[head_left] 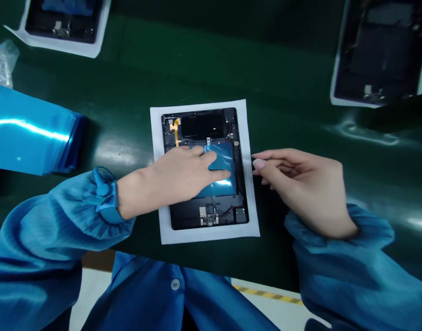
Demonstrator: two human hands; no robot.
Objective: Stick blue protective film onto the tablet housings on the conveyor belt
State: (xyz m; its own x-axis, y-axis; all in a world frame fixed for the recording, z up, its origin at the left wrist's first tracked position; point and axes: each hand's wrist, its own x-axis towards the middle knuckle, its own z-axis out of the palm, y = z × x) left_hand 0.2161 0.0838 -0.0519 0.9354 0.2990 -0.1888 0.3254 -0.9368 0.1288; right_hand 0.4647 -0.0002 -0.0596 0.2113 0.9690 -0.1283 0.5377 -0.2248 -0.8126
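Observation:
An opened tablet (205,216) lies face down with its circuit boards and cables bare, on a white sheet (252,225). A shiny blue film (228,158) covers the middle of the tablet. My left hand (183,174) rests flat on this film with its fingers spread, hiding the film's left part. Just off the sheet's right edge is my right hand (297,184), its thumb and fingertips brought together in a pinch. Whether anything is between those fingertips is too small to tell.
A stack of blue film sheets (31,133) lies at the left, by a crumpled clear plastic bag (2,64). Another opened tablet (62,23) sits on white sheeting at the top left, and one more tablet (379,55) at the top right. The green table (128,73) lies beneath.

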